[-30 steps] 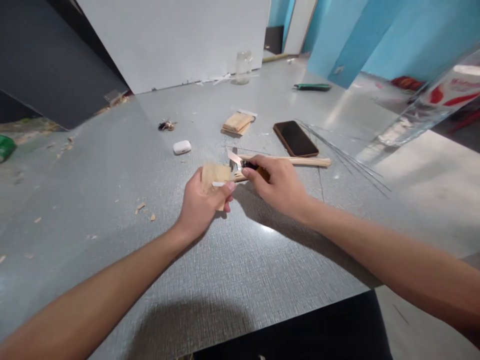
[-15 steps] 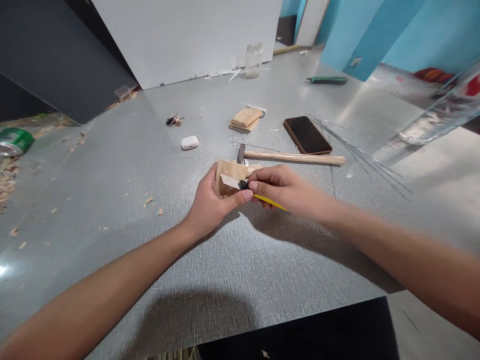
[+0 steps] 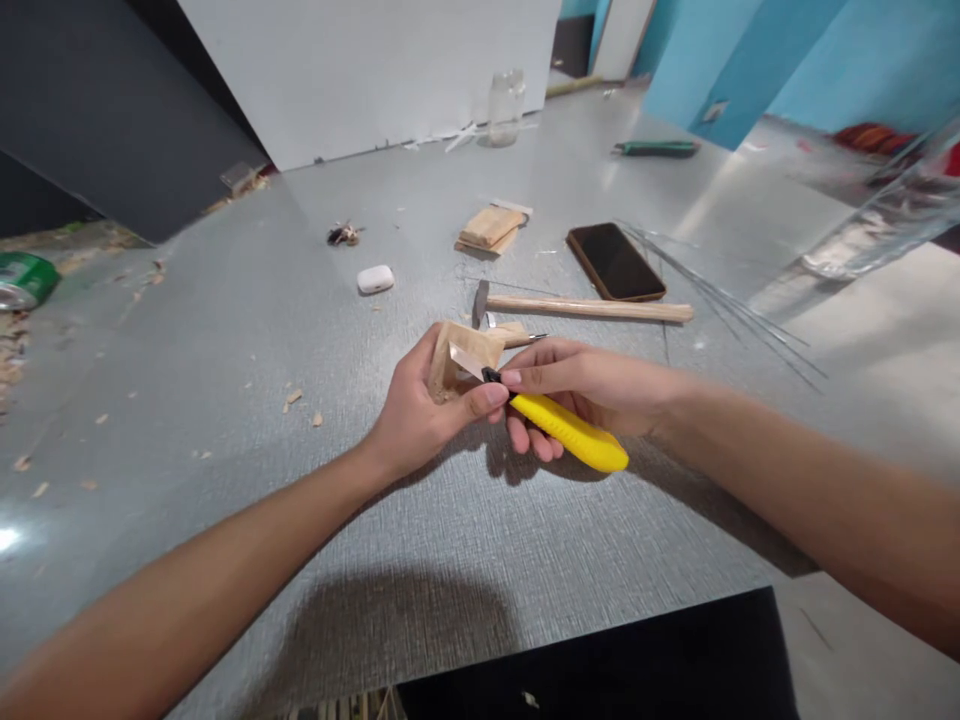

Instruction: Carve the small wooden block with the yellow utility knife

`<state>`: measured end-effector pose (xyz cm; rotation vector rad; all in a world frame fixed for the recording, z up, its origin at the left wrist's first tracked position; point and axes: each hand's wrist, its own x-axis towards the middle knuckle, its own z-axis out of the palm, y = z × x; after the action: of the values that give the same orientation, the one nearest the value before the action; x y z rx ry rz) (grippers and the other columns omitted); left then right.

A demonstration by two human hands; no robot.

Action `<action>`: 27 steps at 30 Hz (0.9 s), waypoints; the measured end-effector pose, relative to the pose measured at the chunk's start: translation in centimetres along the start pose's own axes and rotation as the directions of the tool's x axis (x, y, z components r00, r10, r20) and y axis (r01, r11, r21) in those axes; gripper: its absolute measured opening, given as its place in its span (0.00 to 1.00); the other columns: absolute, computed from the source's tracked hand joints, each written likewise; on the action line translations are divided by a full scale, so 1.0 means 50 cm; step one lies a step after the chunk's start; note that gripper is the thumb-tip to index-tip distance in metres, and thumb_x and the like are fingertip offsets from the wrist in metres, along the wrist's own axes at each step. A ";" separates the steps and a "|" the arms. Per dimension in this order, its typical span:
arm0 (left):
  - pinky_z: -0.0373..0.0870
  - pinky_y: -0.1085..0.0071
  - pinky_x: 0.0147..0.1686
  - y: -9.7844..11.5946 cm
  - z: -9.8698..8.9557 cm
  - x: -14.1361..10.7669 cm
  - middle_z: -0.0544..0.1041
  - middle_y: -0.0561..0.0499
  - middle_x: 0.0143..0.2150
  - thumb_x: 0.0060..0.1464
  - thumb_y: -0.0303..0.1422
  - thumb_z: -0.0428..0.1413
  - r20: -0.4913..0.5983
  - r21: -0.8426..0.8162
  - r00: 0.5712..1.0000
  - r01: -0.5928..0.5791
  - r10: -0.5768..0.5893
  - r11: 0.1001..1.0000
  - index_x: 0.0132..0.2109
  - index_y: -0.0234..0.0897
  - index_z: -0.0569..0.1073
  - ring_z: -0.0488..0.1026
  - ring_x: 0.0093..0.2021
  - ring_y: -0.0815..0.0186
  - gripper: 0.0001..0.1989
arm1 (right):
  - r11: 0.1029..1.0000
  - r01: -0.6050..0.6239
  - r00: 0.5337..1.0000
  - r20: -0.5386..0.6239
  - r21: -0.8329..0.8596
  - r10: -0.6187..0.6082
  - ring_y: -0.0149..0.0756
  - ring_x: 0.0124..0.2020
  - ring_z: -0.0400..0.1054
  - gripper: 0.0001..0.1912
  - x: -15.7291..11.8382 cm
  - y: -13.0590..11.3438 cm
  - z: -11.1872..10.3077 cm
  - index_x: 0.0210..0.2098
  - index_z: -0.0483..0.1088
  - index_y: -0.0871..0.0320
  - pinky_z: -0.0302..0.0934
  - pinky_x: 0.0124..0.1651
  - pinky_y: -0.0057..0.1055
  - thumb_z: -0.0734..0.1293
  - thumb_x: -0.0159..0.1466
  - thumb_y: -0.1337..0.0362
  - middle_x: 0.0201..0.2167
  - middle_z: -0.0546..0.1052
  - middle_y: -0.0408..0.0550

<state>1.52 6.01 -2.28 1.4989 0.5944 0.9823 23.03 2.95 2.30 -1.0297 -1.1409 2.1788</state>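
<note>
My left hand is closed around a pale piece of wood with a hollow or corner on its near side. Between the thumb and fingers of my right hand is a yellow utility knife, its blade out and lying against or just in front of the wood. The knife's handle slants down to the right, and the lower fingers of that hand are loosely bent beneath it. My left thumb reaches to the knife's black front end. Right behind the hands lies a hammer with a wooden handle.
Beyond the hammer are a phone, thin metal wires and a small stack of wood pieces. A white earbud case, a glass jar, a green cutter and a green can stand farther off. Wood chips lie at left.
My right hand has turned, so the knife's yellow handle now shows along its length, pointing down to the right. The blade has tilted and shifted slightly right; the wood stays in my left hand.
</note>
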 end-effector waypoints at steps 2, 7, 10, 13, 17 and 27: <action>0.77 0.68 0.33 0.001 0.002 0.000 0.79 0.55 0.32 0.55 0.44 0.75 0.016 -0.019 1.000 0.007 -0.007 1.000 0.45 0.42 0.72 0.79 0.31 0.65 0.22 | 1.000 -0.004 0.999 0.036 -0.001 0.004 0.32 0.22 0.74 0.15 0.000 0.001 -0.002 0.36 0.79 0.62 0.70 0.26 0.25 0.71 0.73 0.57 0.28 0.84 0.54; 0.76 0.68 0.31 0.001 0.001 0.003 0.81 0.53 0.32 0.55 0.45 0.74 0.000 -0.007 1.000 0.018 -0.018 1.000 0.46 0.42 0.72 0.80 0.31 0.64 0.23 | 0.999 0.052 0.999 -0.014 0.005 -0.052 0.31 0.20 0.71 0.14 0.007 0.008 0.001 0.33 0.77 0.60 0.66 0.23 0.25 0.71 0.73 0.58 0.26 0.82 0.50; 0.74 0.70 0.26 -0.002 0.000 0.003 0.81 0.53 0.32 0.57 0.45 0.73 -0.011 0.005 0.999 0.031 -0.031 1.000 0.46 0.41 0.72 0.78 0.27 0.66 0.22 | 0.995 0.096 0.993 -0.070 0.004 -0.096 0.30 0.20 0.69 0.15 0.013 0.013 0.004 0.31 0.76 0.59 0.65 0.23 0.25 0.70 0.73 0.60 0.25 0.81 0.49; 0.74 0.71 0.23 -0.004 0.002 0.003 0.80 0.53 0.33 0.57 0.45 0.73 -0.030 -0.007 0.998 0.048 -0.048 0.999 0.47 0.41 0.71 0.77 0.27 0.66 0.22 | 0.992 0.121 0.985 -0.120 -0.031 -0.124 0.29 0.19 0.68 0.16 0.017 0.018 0.006 0.30 0.75 0.59 0.63 0.23 0.25 0.70 0.73 0.60 0.24 0.79 0.47; 0.75 0.71 0.22 -0.004 0.006 0.001 0.80 0.53 0.34 0.55 0.45 0.74 -0.060 -0.012 0.996 0.071 -0.071 0.997 0.46 0.41 0.72 0.78 0.27 0.66 0.23 | 0.986 0.150 0.960 -0.229 -0.068 -0.162 0.29 0.20 0.66 0.17 0.020 0.027 0.016 0.29 0.75 0.59 0.62 0.23 0.25 0.74 0.71 0.57 0.23 0.77 0.46; 0.73 0.74 0.18 0.003 0.016 0.002 0.79 0.55 0.28 0.56 0.43 0.74 -0.127 -0.069 0.984 0.114 -0.122 0.991 0.42 0.39 0.73 0.74 0.21 0.69 0.20 | 0.975 0.217 0.912 -0.365 0.043 -0.187 0.28 0.22 0.65 0.16 0.031 0.035 0.051 0.29 0.74 0.60 0.60 0.23 0.24 0.69 0.74 0.62 0.23 0.74 0.46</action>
<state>2.22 5.64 -2.09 1.3372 0.7323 1.0032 19.95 1.81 1.17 -1.1591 -0.9326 1.7682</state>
